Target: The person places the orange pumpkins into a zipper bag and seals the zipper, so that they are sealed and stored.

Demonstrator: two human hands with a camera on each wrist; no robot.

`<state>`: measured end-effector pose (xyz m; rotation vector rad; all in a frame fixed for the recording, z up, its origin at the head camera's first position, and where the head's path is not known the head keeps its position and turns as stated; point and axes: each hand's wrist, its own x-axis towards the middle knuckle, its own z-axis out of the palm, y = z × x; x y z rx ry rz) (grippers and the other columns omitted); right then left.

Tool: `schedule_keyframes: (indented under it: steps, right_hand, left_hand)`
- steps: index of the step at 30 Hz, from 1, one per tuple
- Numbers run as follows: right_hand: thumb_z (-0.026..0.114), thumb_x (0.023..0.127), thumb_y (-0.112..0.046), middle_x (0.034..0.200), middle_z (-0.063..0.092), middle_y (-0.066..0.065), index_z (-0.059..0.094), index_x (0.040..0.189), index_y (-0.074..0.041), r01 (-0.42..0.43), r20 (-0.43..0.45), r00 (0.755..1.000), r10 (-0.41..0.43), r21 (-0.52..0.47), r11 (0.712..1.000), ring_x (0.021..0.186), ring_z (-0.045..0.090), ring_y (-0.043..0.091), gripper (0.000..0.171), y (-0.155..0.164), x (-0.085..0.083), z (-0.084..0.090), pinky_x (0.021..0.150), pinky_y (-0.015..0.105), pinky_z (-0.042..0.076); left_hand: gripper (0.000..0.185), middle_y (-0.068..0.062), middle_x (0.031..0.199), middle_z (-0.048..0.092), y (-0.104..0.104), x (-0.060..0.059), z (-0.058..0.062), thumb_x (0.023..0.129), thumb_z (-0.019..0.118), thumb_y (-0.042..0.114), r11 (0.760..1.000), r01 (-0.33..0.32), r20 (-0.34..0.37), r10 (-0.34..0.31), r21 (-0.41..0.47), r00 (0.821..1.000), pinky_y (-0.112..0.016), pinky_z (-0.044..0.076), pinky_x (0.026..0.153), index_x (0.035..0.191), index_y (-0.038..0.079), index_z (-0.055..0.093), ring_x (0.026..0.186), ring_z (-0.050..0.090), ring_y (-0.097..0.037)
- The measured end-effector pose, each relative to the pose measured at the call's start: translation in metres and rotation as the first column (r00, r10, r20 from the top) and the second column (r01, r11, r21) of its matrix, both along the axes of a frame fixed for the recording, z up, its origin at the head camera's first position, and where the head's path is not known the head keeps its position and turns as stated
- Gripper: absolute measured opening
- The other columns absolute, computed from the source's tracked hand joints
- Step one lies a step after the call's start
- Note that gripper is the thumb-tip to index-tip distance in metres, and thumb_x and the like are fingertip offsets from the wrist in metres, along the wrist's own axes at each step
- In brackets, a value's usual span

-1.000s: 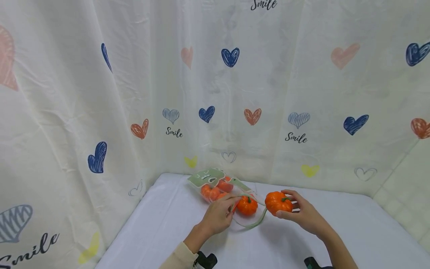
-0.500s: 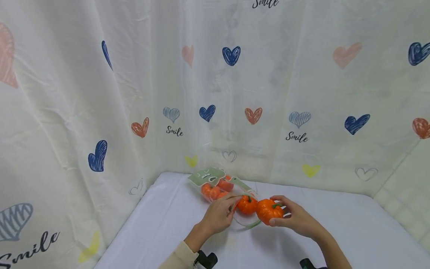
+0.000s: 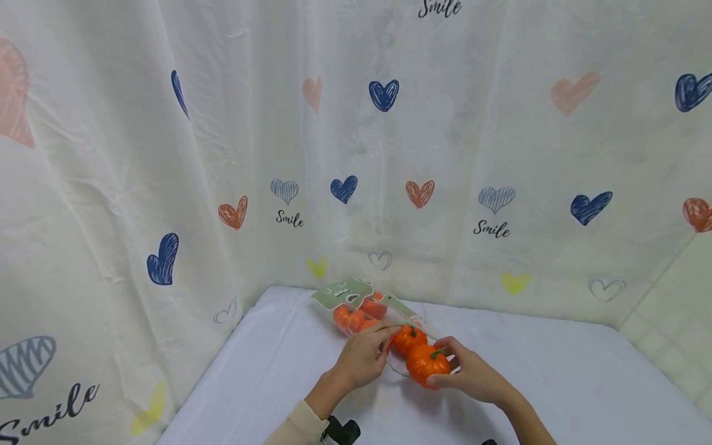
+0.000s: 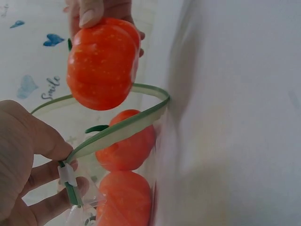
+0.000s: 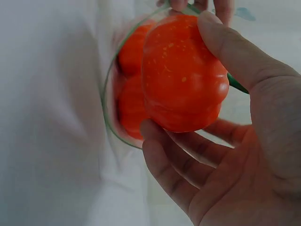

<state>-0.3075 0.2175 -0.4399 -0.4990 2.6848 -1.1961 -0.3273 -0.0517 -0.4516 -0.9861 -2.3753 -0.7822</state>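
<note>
The right hand (image 5: 237, 162) grips a pumpkin (image 5: 181, 77) near a green-rimmed, apparently clear bag (image 5: 103, 96).

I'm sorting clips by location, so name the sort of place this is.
Likely a curtained-off indoor corner, perhaps for recording: a heart-printed curtain hangs behind a white-covered table, and a black wrist-worn device shows.

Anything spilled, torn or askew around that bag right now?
Nothing stands out. The clear bag lies on its side, its rim gripped by the left hand. The orange pumpkin in the right hand shows no visible damage. Parts of the bag are hidden, so I can't rule out a tear there.
</note>
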Motion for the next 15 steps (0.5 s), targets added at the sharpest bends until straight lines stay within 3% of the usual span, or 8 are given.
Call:
schedule_keyframes:
  steps: [11,15]
  right_hand:
    - [0.085,0.080,-0.041,0.119,0.066,0.011,0.053,0.125,-0.008,0.102,-0.055,0.993,-0.102,0.005,0.995,0.080,0.057,0.018,0.064,-0.020,-0.001,-0.021,0.066,0.028,0.047]
    - [0.085,0.079,-0.041,0.113,0.067,0.007,0.055,0.126,-0.008,0.134,-0.067,0.989,-0.133,0.008,0.991,0.077,0.055,0.017,0.064,-0.023,-0.002,-0.025,0.064,0.028,0.046]
  left_hand:
    - [0.056,0.003,0.130,0.067,0.000,0.000,-0.001,0.083,0.071,-0.006,1.000,-0.011,0.013,0.011,-0.017,1.000,-0.010,0.042,0.064,0.136,0.012,0.066,0.074,0.048,-0.001]
    - [0.057,0.004,0.132,0.067,0.001,-0.001,-0.002,0.084,0.071,-0.006,1.000,-0.011,0.003,0.011,-0.025,1.000,-0.010,0.047,0.070,0.137,0.013,0.066,0.080,0.053,-0.003]
